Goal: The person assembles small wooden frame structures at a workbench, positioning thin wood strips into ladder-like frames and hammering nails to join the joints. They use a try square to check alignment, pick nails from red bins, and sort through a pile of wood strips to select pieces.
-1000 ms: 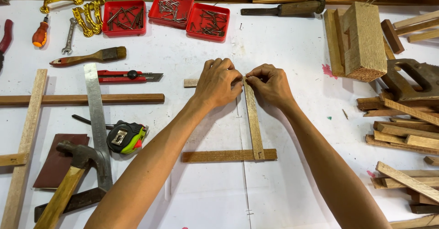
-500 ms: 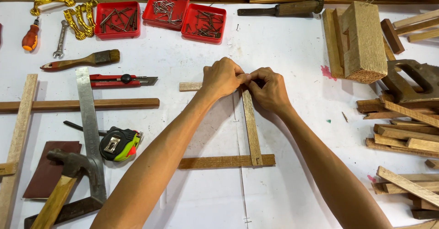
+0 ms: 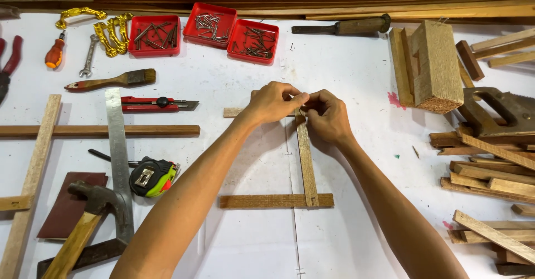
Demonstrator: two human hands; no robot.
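A light wooden frame lies on the white table: an upright strip (image 3: 306, 165) crosses a lower strip (image 3: 262, 201), and its top meets a short cross strip (image 3: 233, 112). My left hand (image 3: 272, 102) and my right hand (image 3: 330, 116) meet at that top joint. Their fingertips are pinched together on the wood. Whatever small thing sits between the fingertips is hidden.
Three red trays of nails (image 3: 210, 23) stand at the back. A chisel (image 3: 345, 27) lies to their right. On the left are a utility knife (image 3: 159, 104), brush (image 3: 111, 80), steel square (image 3: 118, 145), tape measure (image 3: 153, 177) and hammer (image 3: 89, 217). On the right are a wood block (image 3: 440, 67), hand saw (image 3: 501, 112) and scrap strips (image 3: 490, 167).
Both hands stay pinched at the top joint of the frame. The view has shifted slightly; nothing on the table has visibly moved.
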